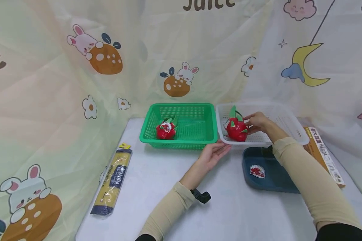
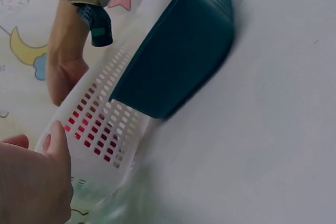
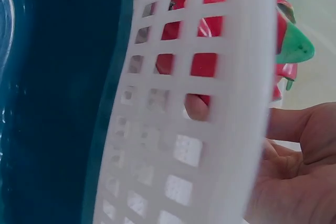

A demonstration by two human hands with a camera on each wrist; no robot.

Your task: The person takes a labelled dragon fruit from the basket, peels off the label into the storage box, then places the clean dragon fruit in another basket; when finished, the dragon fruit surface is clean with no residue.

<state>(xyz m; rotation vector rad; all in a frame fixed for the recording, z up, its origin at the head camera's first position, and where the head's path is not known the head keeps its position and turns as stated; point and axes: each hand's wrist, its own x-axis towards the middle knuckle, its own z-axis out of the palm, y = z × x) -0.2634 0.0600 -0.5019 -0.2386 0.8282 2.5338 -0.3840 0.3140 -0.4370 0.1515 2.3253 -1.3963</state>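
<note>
A red dragon fruit (image 1: 237, 130) with green leaf tips stands inside the white basket (image 1: 301, 138). My right hand (image 1: 259, 122) reaches over the basket and holds the fruit from its right side. Through the basket's holes, the right wrist view shows red skin and a fingertip (image 3: 197, 107). At the basket's front left corner, my left hand (image 1: 212, 154) touches the rim with fairly straight fingers. The left wrist view has the left hand (image 2: 37, 179) beside the white basket wall (image 2: 86, 166). Another dragon fruit (image 1: 166, 130), bearing a round sticker, sits in the green basket (image 1: 196, 144).
A dark blue bin (image 1: 259, 184) with a sticker stands in front of the white basket, under my right forearm. An orange and white box (image 1: 325, 155) lies at the right. A yellow and navy packet (image 1: 113, 182) lies near the table's left edge. A printed cloth hangs behind.
</note>
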